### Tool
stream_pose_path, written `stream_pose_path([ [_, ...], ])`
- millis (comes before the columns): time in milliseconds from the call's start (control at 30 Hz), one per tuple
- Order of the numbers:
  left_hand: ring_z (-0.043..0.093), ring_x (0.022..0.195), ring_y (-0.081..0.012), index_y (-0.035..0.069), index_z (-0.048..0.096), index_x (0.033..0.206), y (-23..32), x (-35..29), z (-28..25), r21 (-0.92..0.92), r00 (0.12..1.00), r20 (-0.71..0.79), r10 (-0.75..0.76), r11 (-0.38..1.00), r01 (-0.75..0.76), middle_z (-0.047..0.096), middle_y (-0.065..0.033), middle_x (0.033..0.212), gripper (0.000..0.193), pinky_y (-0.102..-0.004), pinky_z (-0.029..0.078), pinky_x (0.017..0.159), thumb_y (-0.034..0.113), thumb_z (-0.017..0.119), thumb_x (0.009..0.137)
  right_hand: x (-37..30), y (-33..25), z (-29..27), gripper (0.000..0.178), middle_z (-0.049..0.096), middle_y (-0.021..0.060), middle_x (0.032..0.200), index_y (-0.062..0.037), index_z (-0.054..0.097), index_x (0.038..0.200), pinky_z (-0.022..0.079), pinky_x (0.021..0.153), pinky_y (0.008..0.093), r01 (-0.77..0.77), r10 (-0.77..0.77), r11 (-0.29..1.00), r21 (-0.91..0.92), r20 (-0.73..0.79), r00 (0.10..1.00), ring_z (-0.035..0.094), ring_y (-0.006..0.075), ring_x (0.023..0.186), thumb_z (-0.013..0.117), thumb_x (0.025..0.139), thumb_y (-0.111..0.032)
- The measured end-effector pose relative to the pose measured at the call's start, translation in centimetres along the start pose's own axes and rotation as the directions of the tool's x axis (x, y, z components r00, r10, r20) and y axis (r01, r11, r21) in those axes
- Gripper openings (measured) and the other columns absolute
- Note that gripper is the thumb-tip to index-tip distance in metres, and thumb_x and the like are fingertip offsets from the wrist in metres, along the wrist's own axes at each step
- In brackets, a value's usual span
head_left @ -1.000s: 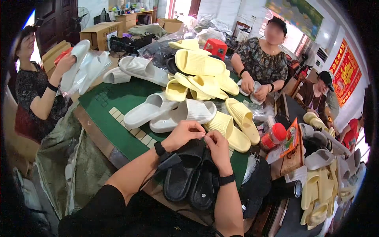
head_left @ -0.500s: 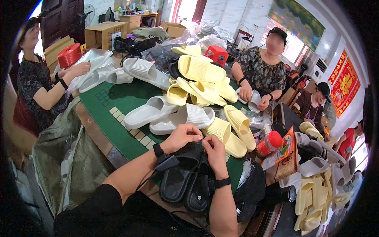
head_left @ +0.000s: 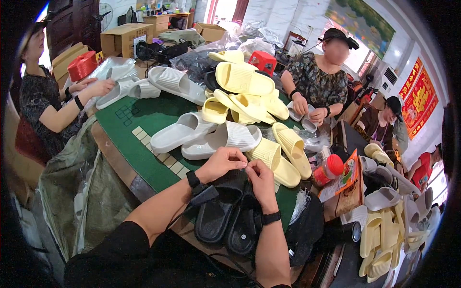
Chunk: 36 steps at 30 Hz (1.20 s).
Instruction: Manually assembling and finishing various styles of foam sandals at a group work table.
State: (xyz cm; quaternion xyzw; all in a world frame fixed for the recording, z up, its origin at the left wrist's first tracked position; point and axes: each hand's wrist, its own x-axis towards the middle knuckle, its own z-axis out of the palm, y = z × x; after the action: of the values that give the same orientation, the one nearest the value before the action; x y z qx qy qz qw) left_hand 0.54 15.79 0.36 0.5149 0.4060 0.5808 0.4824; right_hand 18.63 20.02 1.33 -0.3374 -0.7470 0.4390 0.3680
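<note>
My left hand (head_left: 221, 163) and my right hand (head_left: 261, 181) meet in front of me with fingertips pinched close together. Whatever they hold between them is too small to make out. Right below them lies a pair of black slippers (head_left: 214, 216) side by side, their toe ends partly covered by my hands. Just beyond my fingers are a light grey slipper (head_left: 196, 149) and a ribbed pale yellow slipper (head_left: 286, 173). Farther back, more yellow slippers (head_left: 245, 79) are heaped on the green table top (head_left: 127, 156).
A red-lidded jar (head_left: 331, 168) and an orange packet (head_left: 346, 180) stand to my right, near a black cap (head_left: 307, 228). More slippers (head_left: 379, 235) pile up at far right. Two people handle slippers across the table; a red twine roll (head_left: 81, 67) sits at left.
My hands stay pinched together over the black slippers, barely shifting. The person at left has lowered their hands toward the grey slipper; the person opposite has turned their head.
</note>
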Motion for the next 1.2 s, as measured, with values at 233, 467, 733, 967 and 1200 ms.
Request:
stream_pose_path([
  [233,0.063,0.090,-0.0105,0.000,0.069,0.094,0.08,0.05,-0.05,0.005,1.000,0.026,-0.005,1.000,0.005,0.070,-0.0051,0.097,0.008,-0.0265,0.051,0.084,0.006,0.071,0.090,0.03,0.17,0.05,0.006,0.058,0.0024,0.070,-0.0006,0.061,0.093,0.044,0.060,0.0264,-0.008,0.008,0.999,0.054,0.003,1.000,0.053,0.0096,0.065,0.064,0.093,-0.006],
  [467,0.063,0.090,-0.0098,-0.001,0.069,0.096,-0.27,0.08,-0.10,-0.023,1.000,-0.011,0.005,1.000,-0.005,0.070,-0.0049,0.097,0.009,-0.0257,0.050,0.083,0.005,0.071,0.090,0.03,0.19,-0.03,0.006,0.058,0.0018,0.069,-0.0005,0.061,0.092,0.044,0.060,0.0264,-0.019,0.021,0.998,0.053,-0.020,1.000,0.053,0.0093,0.064,0.064,0.093,-0.006],
  [733,0.062,0.084,-0.0083,-0.001,0.069,0.095,0.19,-0.02,-0.06,-0.019,0.999,-0.052,-0.011,1.000,0.010,0.070,-0.0029,0.091,0.009,-0.0242,0.050,0.079,0.005,0.071,0.089,0.09,0.42,-0.03,0.007,0.058,0.0022,0.069,-0.0001,0.061,0.092,0.044,0.060,0.0267,-0.003,0.003,0.999,0.033,-0.011,1.000,0.053,0.0094,0.064,0.064,0.093,-0.006],
  [967,0.062,0.084,-0.0084,-0.001,0.069,0.095,0.03,-0.04,0.06,-0.007,1.000,0.000,0.028,1.000,-0.028,0.070,-0.0031,0.091,0.008,-0.0242,0.051,0.079,0.005,0.071,0.089,-0.05,-0.07,-0.01,0.006,0.057,0.0017,0.069,0.0001,0.061,0.092,0.043,0.060,0.0264,-0.019,0.019,0.998,0.065,0.001,1.000,0.053,0.0090,0.064,0.063,0.094,-0.006],
  [1200,0.062,0.085,-0.0084,-0.001,0.069,0.094,0.06,0.02,-0.10,-0.009,1.000,-0.028,-0.004,1.000,0.003,0.070,-0.0035,0.092,0.007,-0.0247,0.050,0.080,0.004,0.070,0.089,-0.03,-0.12,0.00,0.006,0.056,0.0003,0.070,-0.0005,0.060,0.092,0.042,0.059,0.0252,-0.011,0.011,0.998,0.063,0.009,1.000,0.051,0.0077,0.064,0.063,0.094,-0.005],
])
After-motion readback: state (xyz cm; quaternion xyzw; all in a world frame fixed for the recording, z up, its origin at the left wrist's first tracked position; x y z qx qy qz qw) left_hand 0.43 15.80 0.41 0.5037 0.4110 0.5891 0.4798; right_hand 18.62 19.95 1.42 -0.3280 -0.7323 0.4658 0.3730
